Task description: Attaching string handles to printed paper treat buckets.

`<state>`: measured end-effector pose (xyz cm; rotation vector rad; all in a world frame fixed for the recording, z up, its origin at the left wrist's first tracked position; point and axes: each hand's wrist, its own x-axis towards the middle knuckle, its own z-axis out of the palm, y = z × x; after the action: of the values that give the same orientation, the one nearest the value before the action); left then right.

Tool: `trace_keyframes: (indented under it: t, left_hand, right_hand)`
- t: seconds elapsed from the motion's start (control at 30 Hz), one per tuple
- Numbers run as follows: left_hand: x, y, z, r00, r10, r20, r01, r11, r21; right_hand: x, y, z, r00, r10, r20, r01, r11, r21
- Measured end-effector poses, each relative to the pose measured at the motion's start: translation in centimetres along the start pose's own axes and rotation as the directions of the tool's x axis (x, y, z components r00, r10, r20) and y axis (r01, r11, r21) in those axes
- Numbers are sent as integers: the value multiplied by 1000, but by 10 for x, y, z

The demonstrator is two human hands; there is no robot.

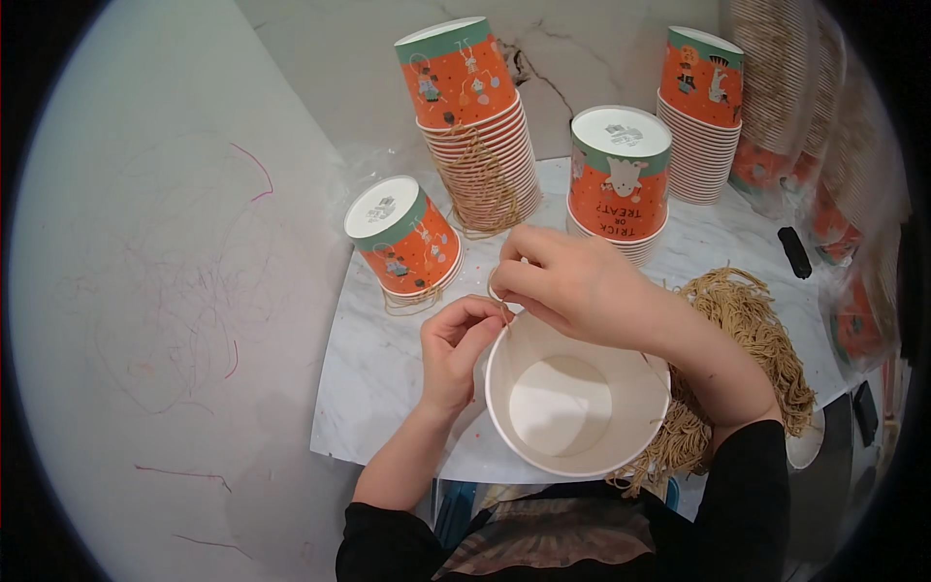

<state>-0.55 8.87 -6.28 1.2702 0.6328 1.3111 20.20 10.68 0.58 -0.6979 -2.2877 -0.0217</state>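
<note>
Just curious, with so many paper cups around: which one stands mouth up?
The white cup between the left hand and right hand, its empty inside showing. The orange cup stacks behind it all stand upside down.

Four stacks of upturned orange-and-green paper cups stand on the marble worktop: a short stack at the left, a tall leaning stack behind it, a middle stack and a far stack by the wall. A black marker lies at the right, near bagged cups, while the pale wall alongside bears red scribbles.
</note>
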Motion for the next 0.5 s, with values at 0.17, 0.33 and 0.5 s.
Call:
trace_keyframes:
  t: [0.17,0.33,0.5]
  left_hand:
    - [0,-2,-8,999,-39,9,39,999,-10]
    - [3,0,2,998,31,-57,-31,999,8]
    - [7,3,-2,974,222,51,-228,938,260]
  right_hand:
    - [2,-3,3,999,-26,36,28,998,-49]
    - [1,-2,5,997,-55,51,58,997,-50]
    - [1,-1,6,996,-79,29,81,993,-80]
